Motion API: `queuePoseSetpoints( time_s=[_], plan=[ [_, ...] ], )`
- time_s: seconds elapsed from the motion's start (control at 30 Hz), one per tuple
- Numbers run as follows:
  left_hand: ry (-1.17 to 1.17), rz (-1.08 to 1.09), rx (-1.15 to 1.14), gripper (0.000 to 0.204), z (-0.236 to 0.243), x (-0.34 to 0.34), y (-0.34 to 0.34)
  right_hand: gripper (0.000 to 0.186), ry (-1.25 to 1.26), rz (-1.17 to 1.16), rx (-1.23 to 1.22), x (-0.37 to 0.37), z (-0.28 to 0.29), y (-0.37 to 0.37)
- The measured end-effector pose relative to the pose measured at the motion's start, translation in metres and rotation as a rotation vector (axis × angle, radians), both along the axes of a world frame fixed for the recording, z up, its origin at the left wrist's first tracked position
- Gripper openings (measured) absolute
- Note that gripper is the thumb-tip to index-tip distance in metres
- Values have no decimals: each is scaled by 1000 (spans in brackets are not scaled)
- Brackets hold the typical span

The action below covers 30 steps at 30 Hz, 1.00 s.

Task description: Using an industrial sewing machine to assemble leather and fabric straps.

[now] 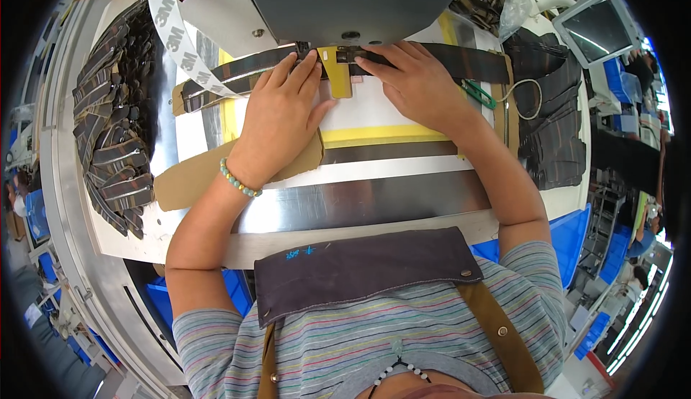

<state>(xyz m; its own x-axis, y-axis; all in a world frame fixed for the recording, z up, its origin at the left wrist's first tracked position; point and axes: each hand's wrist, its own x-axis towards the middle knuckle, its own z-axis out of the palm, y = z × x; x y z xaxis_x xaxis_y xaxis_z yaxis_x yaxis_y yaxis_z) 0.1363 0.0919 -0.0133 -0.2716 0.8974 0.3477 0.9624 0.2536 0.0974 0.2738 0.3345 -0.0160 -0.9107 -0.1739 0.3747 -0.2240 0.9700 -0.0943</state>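
Observation:
Under the dark sewing machine head lies a long dark striped fabric strip, with a zipper running along its left part. My left hand rests palm down, fingers stretched onto the strip just left of a yellow metal piece. To the right of that piece, my right hand lies with its fingers extended on the strip, the tips close beneath the machine head. Both hands appear to press the fabric rather than grip it. The needle area is partly hidden by the machine head. A brown cardboard piece sits under my left wrist.
Stacked striped fabric pieces fill the table's left side, and a second stack stands at the right. Green-handled thread snips lie by my right forearm. White printed tape hangs at the upper left. Blue bins flank the table.

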Motion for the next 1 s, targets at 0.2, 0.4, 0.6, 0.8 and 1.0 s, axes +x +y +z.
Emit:
queuePoseSetpoints(
  time_s=[0.2,0.4,0.6,0.8,1.0],
  plan=[
    [0,4,-4,53,-1,0,0,38,5,1,-8,0,2,0],
    [-6,5,12,53,-1,-1,1,38,11,-1,-27,-1,1,-1],
    [-13,5,17,53,-2,-3,1,39,38,3,8,-2,0,0],
    [-54,8,41,53,-1,-4,3,40,44,-7,3,-3,-2,0],
    [-69,1,59,53,-1,-6,3,40,56,-4,5,-4,-2,0]
  ],
)
